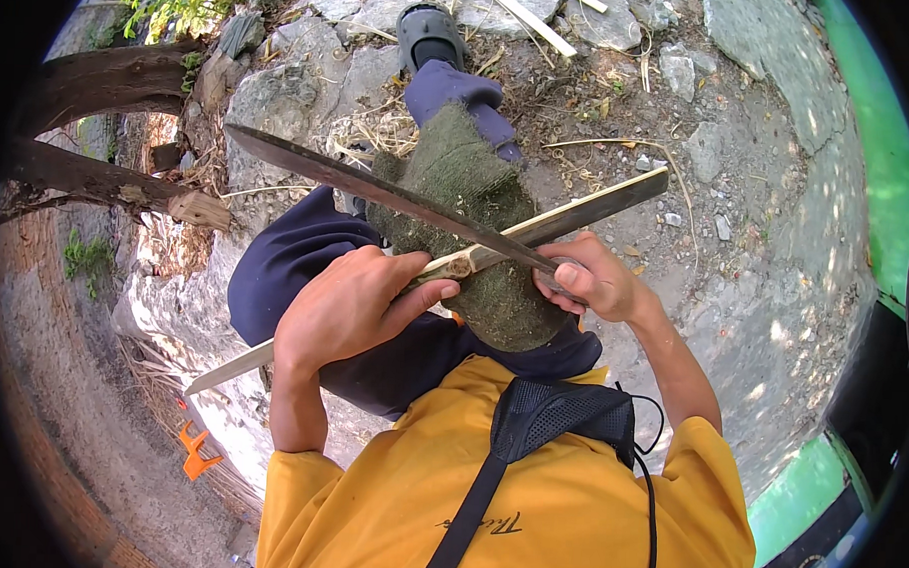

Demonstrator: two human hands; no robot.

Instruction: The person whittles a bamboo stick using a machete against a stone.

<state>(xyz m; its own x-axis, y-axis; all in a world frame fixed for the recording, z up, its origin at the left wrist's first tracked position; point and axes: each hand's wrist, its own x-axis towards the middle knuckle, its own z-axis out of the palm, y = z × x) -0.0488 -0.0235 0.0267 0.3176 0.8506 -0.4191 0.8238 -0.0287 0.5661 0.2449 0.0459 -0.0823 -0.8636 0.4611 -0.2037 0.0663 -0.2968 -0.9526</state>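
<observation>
My left hand (339, 305) is wrapped round a long split bamboo strip (592, 211), thumb along its upper side near a node. The strip runs slantwise from the lower left to the upper right across my lap. In my right hand (597, 279) is the handle of a machete, mostly hidden by the fingers. Its long dark blade (363, 184) points to the upper left and crosses over the strip just beside the right hand. Beneath both, a rough green cloth (463, 174) speckled with shavings covers my leg.
Cut bamboo strips (529, 21) lie on the stony ground at the far side. Two thick wooden logs (103, 180) jut in from the left. An orange plastic piece (198, 453) is at lower left, and a green wall (875, 128) stands at right.
</observation>
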